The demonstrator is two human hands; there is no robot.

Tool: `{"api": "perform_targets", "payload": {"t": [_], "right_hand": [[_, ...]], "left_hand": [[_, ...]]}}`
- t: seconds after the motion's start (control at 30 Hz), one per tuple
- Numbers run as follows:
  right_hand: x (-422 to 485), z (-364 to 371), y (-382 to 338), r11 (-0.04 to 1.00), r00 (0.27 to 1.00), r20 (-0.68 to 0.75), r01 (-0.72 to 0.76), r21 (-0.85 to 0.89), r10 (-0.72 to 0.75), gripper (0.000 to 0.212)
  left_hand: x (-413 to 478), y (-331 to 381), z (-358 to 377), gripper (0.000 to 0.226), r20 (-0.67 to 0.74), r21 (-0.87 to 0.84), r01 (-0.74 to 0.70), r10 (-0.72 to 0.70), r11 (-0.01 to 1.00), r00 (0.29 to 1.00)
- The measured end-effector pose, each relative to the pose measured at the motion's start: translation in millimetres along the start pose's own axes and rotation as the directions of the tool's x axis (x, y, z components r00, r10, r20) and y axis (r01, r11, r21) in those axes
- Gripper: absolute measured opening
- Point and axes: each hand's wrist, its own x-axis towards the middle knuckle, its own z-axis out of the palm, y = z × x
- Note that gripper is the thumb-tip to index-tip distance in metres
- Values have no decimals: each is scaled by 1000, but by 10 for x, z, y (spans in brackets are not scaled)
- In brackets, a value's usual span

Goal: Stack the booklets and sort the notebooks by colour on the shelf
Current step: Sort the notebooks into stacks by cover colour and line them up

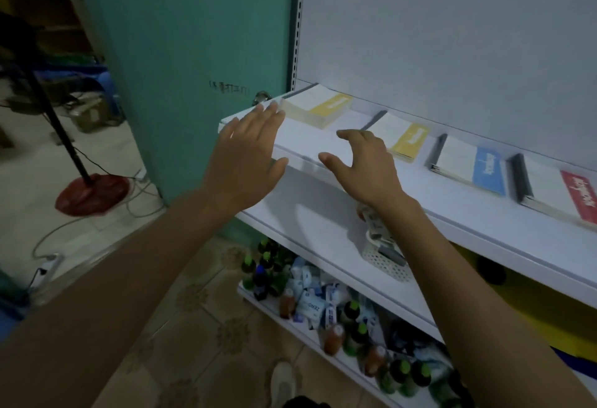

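Four notebook stacks were laid apart along the shelf (436, 201): far-left yellow stack (318, 107), second yellow stack (400, 139), blue stack (468, 167), red stack (559, 194). Nothing was held: left hand (248, 152) flat, fingers straight, just beside the far-left yellow stack; right hand (361, 165) spread, loosely curled, near the second. Probably yellows to be merged: edges should be squared and spines matched first.

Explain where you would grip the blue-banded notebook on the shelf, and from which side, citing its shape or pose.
On the blue-banded notebook, probably the near edge beside the dark spine, coming from the shelf front. It lies flat, clear of the neighbouring yellow notebook and red notebook, that edge facing outward; pinching near the binding should keep pages together, thumb above, fingers beneath.
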Motion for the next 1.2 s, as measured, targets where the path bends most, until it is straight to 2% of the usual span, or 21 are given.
{"api": "perform_targets", "payload": {"t": [0.17, 0.27, 0.4, 0.53, 0.63, 0.73, 0.87, 0.97, 1.03, 1.13, 1.2], "right_hand": [[419, 396, 122, 999, 999, 21, -25, 45, 24, 57], [1015, 691, 192, 963, 991, 6, -134, 234, 137, 55], [1888, 1086, 422, 764, 887, -15, -389, 515, 462, 65], [2360, 1494, 669, 604, 810, 9, -444, 662, 586, 84], [2403, 1671, 775, 502, 799, 14, -391, 772, 601, 82], [2418, 1717, 781, 504, 786, -11, -385, 773, 618, 78], [2408, 1787, 753, 605, 798, -62, -401, 687, 599, 72], [2387, 1813, 778, 665, 803, -91, -418, 619, 589, 65], [2386, 1809, 787, 675, 795, -115, -417, 608, 595, 60], [2419, 1785, 760, 634, 775, -109, -418, 651, 622, 55], [2423, 1787, 756, 594, 750, -93, -435, 677, 655, 51]], "left_hand": [[184, -268, 338, 69, 29, -12, -10, 10, 1000, 1000], [399, -495, 542, 66, 23, -35, 7, -6, 999, 1000], [910, -776, 996, 65, 50, -106, 9, -4, 994, 999], [1461, -960, 1536, 63, 87, -225, 46, -27, 973, 996], [1839, -1067, 1856, 61, 125, -318, 93, -55, 944, 991], [2252, -1205, 2058, 54, 107, -440, 168, -133, 882, 985], [2554, -1332, 2299, 54, 192, -605, 314, -248, 731, 949], [2529, -1389, 2454, 56, 308, -587, 376, -231, 717, 923], [2522, -1426, 2515, 54, 308, -594, 392, -251, 702, 918], [2577, -1444, 2528, 41, 283, -596, 385, -264, 705, 922], [2574, -1432, 2535, 42, 298, -587, 396, -266, 706, 917]]}}
